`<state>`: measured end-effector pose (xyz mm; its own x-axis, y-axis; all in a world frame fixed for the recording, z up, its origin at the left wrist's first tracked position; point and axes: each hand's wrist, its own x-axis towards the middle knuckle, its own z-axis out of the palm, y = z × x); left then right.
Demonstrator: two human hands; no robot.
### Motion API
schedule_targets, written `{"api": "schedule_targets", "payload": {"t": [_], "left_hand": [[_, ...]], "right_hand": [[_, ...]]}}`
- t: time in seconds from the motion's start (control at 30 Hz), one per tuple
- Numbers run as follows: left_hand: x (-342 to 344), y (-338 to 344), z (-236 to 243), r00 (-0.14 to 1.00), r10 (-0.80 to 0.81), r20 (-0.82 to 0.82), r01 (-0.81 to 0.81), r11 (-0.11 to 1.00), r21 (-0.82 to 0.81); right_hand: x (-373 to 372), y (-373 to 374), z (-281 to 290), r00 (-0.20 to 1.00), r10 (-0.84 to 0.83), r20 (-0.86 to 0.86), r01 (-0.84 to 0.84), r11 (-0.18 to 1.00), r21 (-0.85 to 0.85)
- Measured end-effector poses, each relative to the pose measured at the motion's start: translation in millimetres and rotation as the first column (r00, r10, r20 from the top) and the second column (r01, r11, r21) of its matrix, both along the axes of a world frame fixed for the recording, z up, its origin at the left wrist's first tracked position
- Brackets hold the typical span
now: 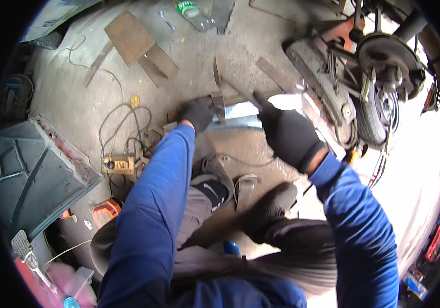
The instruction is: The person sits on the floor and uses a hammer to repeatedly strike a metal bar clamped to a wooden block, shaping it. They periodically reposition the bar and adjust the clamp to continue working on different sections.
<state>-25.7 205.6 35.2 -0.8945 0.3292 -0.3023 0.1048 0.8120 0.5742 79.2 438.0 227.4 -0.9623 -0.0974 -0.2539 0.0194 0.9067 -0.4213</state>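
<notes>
My right hand [289, 132], in a black glove, is closed round the handle of a hammer [239, 91]. The hammer's head points away from me, over the far side of a bright sheet-metal piece [241, 114] low in front of me. At that piece's left end my left hand [198, 115], also gloved in black, is closed on a small flat piece of dark metal [218, 106]. Its fingertips are partly hidden. Both forearms wear blue sleeves, and my shoes and bent knees are below the work.
A power outlet box [119, 165] with tangled cords lies at left. Beyond are rusty metal plates [130, 38] and a green-labelled bottle [194, 15]. A vehicle's brake disc and suspension [389, 59] stand at right, above a tyre [373, 115]. A grey panel [20, 174] lies far left.
</notes>
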Motion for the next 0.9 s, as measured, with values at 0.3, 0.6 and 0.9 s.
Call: {"api": "schedule_targets", "payload": {"t": [0.3, 0.6, 0.9], "left_hand": [[1, 18, -1, 0.997, -0.009, 0.073, 0.006, 0.999, 0.041], [4, 24, 7, 0.994, -0.012, 0.112, 0.008, 0.999, 0.032], [-4, 18, 5, 0.989, -0.044, 0.141, 0.011, 0.974, 0.227]], "right_hand": [[10, -9, 8, 0.947, -0.157, -0.280, 0.038, 0.921, -0.388], [13, 27, 6, 0.878, -0.203, -0.434, -0.005, 0.902, -0.432], [19, 37, -7, 0.996, -0.054, -0.073, 0.053, 0.998, -0.022]]}}
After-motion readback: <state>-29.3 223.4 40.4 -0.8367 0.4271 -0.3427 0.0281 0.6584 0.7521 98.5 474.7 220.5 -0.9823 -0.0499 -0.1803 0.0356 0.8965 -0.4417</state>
